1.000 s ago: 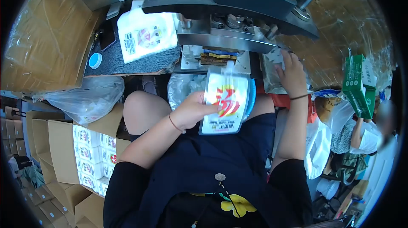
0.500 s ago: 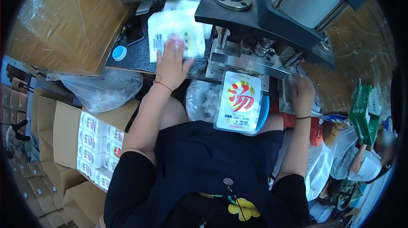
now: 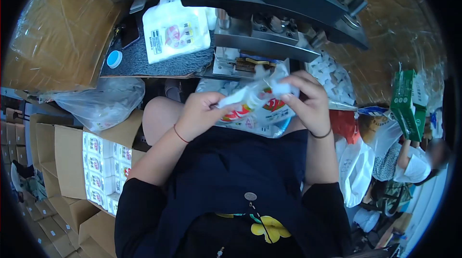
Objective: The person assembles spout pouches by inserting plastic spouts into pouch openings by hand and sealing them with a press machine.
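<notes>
Over my lap, in front of the press, my left hand grips the left side of a printed white pouch between thumb and fingers. My right hand pinches a small white piece at the pouch's upper right end, its details blurred. Beneath it lies another pouch with a red character. Flat on the dark mat to the left is a stack of white pouches. Small white pieces fill a clear container right of the press.
A blue-white round lid and a phone lie on the mat. An open carton of packed pouches stands lower left, below a clear plastic bag. A green box is at right, near another person.
My left hand has come back from the stack with a pouch. My right hand has moved left from the container of white pieces to meet it. The camera view has shifted.
</notes>
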A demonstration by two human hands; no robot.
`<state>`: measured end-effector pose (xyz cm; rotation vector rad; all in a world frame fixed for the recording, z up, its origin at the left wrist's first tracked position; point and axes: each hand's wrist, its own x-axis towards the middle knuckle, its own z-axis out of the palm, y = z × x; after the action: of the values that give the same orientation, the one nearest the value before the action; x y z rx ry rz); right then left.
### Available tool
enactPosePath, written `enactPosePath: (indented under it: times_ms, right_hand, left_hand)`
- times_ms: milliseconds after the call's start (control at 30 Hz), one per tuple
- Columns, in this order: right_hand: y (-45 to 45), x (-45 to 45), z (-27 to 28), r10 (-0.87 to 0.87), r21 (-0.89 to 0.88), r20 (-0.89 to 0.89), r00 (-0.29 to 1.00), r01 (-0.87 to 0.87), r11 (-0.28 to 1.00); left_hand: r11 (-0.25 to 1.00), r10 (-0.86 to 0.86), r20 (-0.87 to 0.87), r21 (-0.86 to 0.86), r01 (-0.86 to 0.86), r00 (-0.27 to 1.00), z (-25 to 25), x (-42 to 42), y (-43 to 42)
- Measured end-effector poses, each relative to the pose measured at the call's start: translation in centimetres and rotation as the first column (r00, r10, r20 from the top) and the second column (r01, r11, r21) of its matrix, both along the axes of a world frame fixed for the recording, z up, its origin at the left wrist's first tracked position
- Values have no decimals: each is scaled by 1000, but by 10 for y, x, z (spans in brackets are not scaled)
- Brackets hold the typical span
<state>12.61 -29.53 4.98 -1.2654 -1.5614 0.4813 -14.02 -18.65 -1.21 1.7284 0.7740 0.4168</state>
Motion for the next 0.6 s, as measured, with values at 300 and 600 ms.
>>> enactPosePath:
  times_ms: [300,600]
  right_hand:
    - [-4,33,12,172,-307,-56,984,-181,934]
    - [-9,33,10,60,-415,-160,985,-122,902]
  left_hand:
    - [854,-71,354,-461,240,932,-21,31,-33]
    - [785,-111,339,-547,292,934,-16,40,-43]
